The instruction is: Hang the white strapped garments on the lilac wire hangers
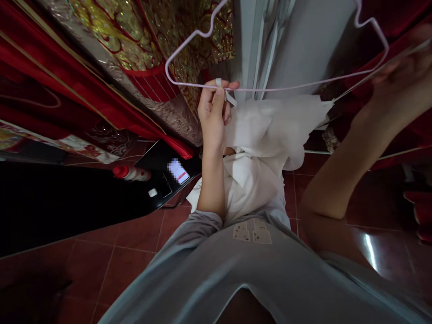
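My left hand (212, 105) is closed on the bottom bar of a lilac wire hanger (286, 88). A narrow white ribbon (231, 98) wraps the bar at its fingers, with the loose end hanging below. A white cloth garment (259, 135) hangs under the hanger and bunches over my lap. From its right corner a thin white strap (354, 87) runs taut up to my right hand (403, 72), which is raised at the right edge. That hand is smeared by motion, but its fingers look closed round the strap. The hanger's top is out of view.
Red and gold sequinned garments (148, 40) hang on the left, dark red cloth (398, 18) on the right. A black table (84, 189) holds a lit phone (178, 171), a dark phone (165, 185), a small white case (153, 192) and a red-capped bottle (131, 173).
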Available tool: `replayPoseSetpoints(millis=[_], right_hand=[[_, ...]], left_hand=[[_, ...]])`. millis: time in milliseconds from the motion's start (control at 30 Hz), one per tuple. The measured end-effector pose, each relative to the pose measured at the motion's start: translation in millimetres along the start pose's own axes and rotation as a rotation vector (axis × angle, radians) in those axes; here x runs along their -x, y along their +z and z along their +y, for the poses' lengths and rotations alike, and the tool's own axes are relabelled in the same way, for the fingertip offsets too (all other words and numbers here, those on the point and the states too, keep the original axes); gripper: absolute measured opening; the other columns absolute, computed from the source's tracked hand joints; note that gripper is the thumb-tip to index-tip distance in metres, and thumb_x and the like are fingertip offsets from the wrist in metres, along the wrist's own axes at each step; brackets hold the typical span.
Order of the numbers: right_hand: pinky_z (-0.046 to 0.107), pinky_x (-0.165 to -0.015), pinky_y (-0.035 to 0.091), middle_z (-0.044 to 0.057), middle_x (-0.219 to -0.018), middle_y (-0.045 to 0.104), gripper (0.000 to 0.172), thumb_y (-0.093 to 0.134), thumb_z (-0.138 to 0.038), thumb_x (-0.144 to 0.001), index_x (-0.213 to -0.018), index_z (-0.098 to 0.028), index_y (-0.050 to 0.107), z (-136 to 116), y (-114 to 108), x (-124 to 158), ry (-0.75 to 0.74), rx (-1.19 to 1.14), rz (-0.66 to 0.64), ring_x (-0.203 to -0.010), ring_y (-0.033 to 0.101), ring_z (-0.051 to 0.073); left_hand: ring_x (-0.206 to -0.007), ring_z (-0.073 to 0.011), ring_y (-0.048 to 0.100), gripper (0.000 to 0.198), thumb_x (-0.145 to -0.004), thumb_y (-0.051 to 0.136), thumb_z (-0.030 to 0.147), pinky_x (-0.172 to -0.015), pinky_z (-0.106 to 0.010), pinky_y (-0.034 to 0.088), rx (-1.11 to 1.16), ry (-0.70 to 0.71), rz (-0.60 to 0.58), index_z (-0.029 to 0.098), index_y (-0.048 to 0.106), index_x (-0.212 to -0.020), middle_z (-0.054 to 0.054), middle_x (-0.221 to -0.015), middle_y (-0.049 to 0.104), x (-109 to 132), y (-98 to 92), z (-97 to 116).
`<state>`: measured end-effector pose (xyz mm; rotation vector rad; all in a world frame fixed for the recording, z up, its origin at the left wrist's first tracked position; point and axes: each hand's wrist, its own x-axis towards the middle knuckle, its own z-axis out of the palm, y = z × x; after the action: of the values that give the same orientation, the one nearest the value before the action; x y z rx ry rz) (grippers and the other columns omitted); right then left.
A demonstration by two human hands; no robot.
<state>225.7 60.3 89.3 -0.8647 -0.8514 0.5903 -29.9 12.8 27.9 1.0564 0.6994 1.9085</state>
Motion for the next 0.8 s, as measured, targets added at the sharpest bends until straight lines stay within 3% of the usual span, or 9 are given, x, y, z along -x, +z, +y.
replayPoseSetpoints(millis=[100,167,233,300,433,533,600,667,800], right_hand=[[0.02,-0.043,0.03,-0.001,-0.075,0.068,0.032,0.041,-0.006,-0.087,-0.082,-0.021,0.07,-4.3,9.6,30.3,-0.104,0.028,-0.239,-0.047,0.049,0.003],[0.019,-0.042,0.032,0.003,-0.09,0.07,0.026,0.05,-0.005,-0.082,-0.093,-0.018,0.069,-2.2,18.5,45.9,-0.069,0.119,-0.455,-0.05,0.051,0.004],[0.019,-0.045,0.037,0.004,-0.101,0.069,0.029,0.057,-0.008,-0.079,-0.106,-0.017,0.063,5.9,26.7,56.6,-0.038,0.204,-0.641,-0.054,0.052,0.004],[0.02,-0.046,0.035,0.0,-0.099,0.067,0.034,0.063,-0.016,-0.08,-0.113,-0.021,0.056,17.6,32.6,64.0,-0.019,0.261,-0.726,-0.053,0.048,0.003],[0.023,-0.046,0.027,-0.004,-0.093,0.061,0.037,0.063,-0.025,-0.084,-0.119,-0.026,0.048,32.9,36.3,72.7,-0.045,0.3,-0.725,-0.047,0.038,0.002],[0.024,-0.047,0.025,-0.004,-0.089,0.06,0.037,0.06,-0.025,-0.084,-0.119,-0.027,0.048,33.3,34.4,72.7,-0.113,0.293,-0.69,-0.051,0.038,0.004],[0.024,-0.047,0.023,-0.004,-0.084,0.059,0.038,0.061,-0.024,-0.082,-0.118,-0.026,0.048,33.4,32.5,69.6,-0.146,0.274,-0.653,-0.052,0.038,0.006],[0.025,-0.046,0.022,-0.005,-0.08,0.059,0.039,0.061,-0.022,-0.078,-0.116,-0.026,0.049,35.5,30.7,65.3,-0.157,0.262,-0.621,-0.051,0.037,0.006],[0.026,-0.046,0.022,-0.004,-0.079,0.059,0.038,0.061,-0.021,-0.077,-0.113,-0.029,0.051,42.4,28.1,58.6,-0.161,0.257,-0.596,-0.051,0.039,0.008]], left_hand=[[-0.04,-0.0146,0.025,0.032,-0.108,0.037,0.008,-0.045,-0.032,0.013,-0.005,-0.037,0.001,0.023,0.058,-0.089,-0.003,-0.097,0.069,0.6,1.2,-2.0],[-0.041,-0.0147,0.027,0.033,-0.109,0.038,0.009,-0.045,-0.032,0.014,-0.01,-0.058,0.004,0.024,0.059,-0.089,-0.001,-0.098,0.07,0.7,1.3,-3.9],[-0.042,-0.0135,0.027,0.033,-0.111,0.036,0.01,-0.046,-0.032,0.016,-0.002,-0.061,0.007,0.023,0.059,-0.091,-0.001,-0.1,0.07,0.4,1.4,-5.0],[-0.043,-0.0119,0.027,0.033,-0.112,0.033,0.011,-0.046,-0.031,0.018,0.012,-0.066,0.023,0.021,0.058,-0.093,-0.002,-0.099,0.07,0.0,1.9,-4.0],[-0.044,-0.0117,0.033,0.032,-0.113,0.032,0.013,-0.047,-0.03,0.024,0.007,-0.147,0.052,0.02,0.059,-0.097,-0.002,-0.103,0.071,-1.2,-3.4,1.6],[-0.054,-0.0129,0.049,0.031,-0.112,0.034,0.013,-0.047,-0.03,0.031,-0.037,-0.14,0.072,0.023,0.062,-0.103,0.001,-0.116,0.068,-5.8,-24.7,-0.4],[-0.076,-0.0163,0.062,0.025,-0.111,0.042,0.016,-0.055,-0.03,0.041,-0.148,-0.037,0.152,0.027,0.063,-0.107,0.004,-0.126,0.064,-11.6,-47.6,-6.6],[-0.089,-0.0211,0.065,0.014,-0.11,0.05,0.026,-0.061,-0.032,0.046,-0.311,0.134,0.312,0.024,0.062,-0.102,-0.002,-0.124,0.064,-18.1,-71.8,-13.1],[-0.1,-0.0233,0.065,0.016,-0.105,0.05,0.022,-0.078,-0.035,0.053,-0.497,0.375,0.387,0.017,0.065,-0.107,-0.006,-0.113,0.067,-25.7,-103.9,-12.4]])
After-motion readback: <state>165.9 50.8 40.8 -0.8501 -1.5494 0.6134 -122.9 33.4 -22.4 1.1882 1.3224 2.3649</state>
